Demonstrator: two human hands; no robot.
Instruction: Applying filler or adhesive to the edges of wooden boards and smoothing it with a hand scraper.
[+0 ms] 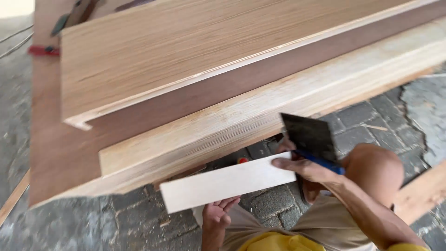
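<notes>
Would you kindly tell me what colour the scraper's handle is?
Blue: the dark flat-bladed scraper's handle shows in the right hand, seen in the head view.

You have no packages, labels, signs or screens anywhere in your view.
</notes>
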